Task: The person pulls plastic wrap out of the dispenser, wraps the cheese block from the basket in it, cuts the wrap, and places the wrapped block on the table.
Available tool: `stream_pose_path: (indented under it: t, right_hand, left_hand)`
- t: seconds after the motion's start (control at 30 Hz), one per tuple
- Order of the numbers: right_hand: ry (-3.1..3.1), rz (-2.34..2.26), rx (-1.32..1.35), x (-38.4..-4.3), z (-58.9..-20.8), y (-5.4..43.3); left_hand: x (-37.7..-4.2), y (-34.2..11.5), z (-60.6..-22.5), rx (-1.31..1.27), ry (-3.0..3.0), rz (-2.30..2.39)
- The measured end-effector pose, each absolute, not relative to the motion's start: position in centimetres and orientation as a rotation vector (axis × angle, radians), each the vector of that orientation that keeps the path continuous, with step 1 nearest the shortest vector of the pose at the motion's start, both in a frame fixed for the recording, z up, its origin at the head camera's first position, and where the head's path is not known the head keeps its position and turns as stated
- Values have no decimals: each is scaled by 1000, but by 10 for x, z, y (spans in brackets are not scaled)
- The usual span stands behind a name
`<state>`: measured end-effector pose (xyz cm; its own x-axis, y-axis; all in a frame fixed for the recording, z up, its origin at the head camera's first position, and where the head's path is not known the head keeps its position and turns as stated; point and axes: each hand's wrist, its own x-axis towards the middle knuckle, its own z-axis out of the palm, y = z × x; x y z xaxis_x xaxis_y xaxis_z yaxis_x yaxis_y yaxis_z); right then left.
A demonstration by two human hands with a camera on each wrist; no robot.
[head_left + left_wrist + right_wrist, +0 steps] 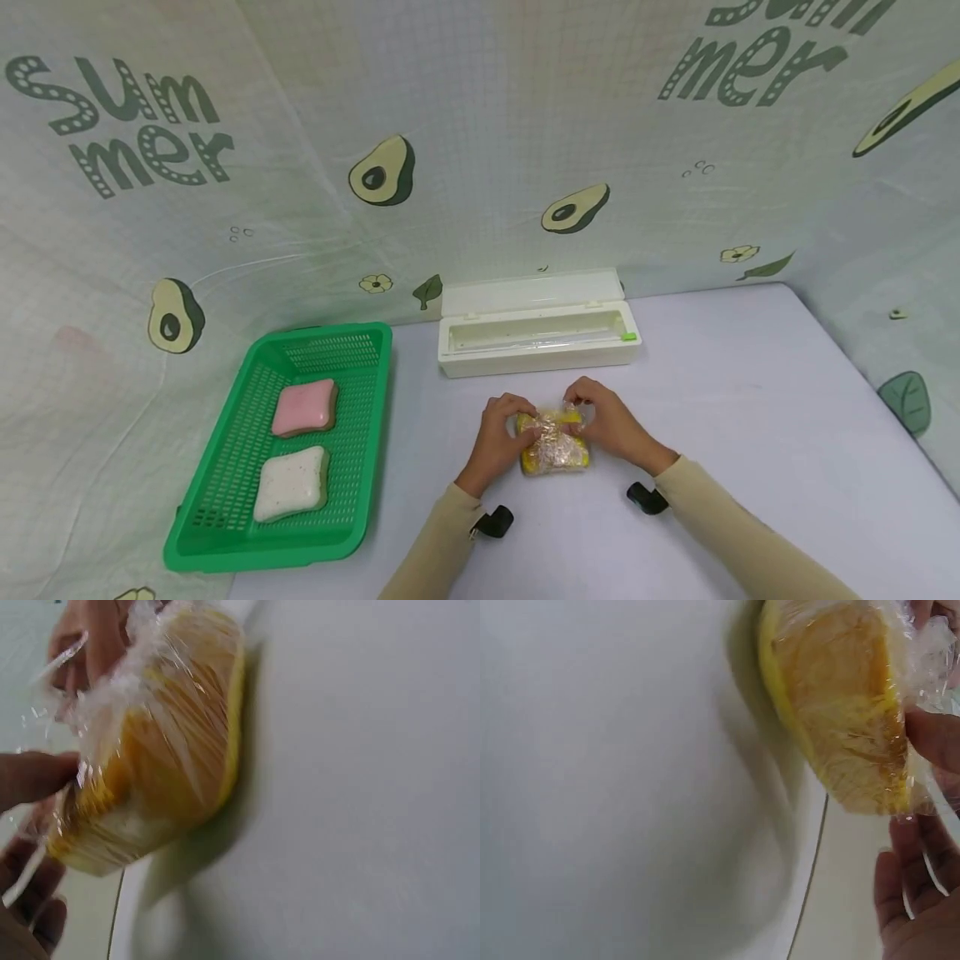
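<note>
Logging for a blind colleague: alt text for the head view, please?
A left hand and right hand hold a yellow film-wrapped block on a pale table. Beyond is an open white box; at left, a green basket holds a pink block and white block.

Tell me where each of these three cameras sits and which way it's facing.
Head: on the head, facing forward and down at the table, green basket, white box and wrapped yellow item; left hand, right hand and sleeves show.
Left wrist: on the left wrist, facing the item close up; left thumb and fingers show at left.
Right wrist: on the right wrist, also facing the item; right thumb and fingers show at right.
Shared: both wrist views show the item and table.
</note>
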<state>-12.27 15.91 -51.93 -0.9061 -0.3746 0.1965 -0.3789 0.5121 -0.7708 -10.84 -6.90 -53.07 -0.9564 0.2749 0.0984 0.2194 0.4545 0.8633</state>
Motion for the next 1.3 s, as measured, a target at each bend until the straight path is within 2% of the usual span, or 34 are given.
stream_pose_path:
  t: [0.13, 0.3, 0.43, 0.6, 0.8, 1.07, 1.3]
  right_hand:
    - [-2633, 1075, 869, -116, -519, 161]
    - [-2428, 643, 1157, -110, -519, 172]
    - [-2399, 451, 1303, -102, -515, 181]
    - [-2540, 352, 1351, -88, -506, 186]
    - [-2666, 323, 1308, -75, -506, 182]
    - [-2709, 217, 1292, -68, -509, 173]
    - [-2574, 213, 1267, -67, -515, 168]
  left_hand:
    - [-105, -73, -531, 678, 2804, 1323]
    - [-98, -83, -521, 921, 3006, 781]
    - [-90, -87, -515, 1019, 3027, 374]
    - [-80, -86, -513, 1058, 2987, 69]
    - [-75, -80, -517, 1102, 3018, -65]
    - [-74, -78, -519, 1284, 3039, -110]
    - [-73, -78, -519, 1278, 3030, 76]
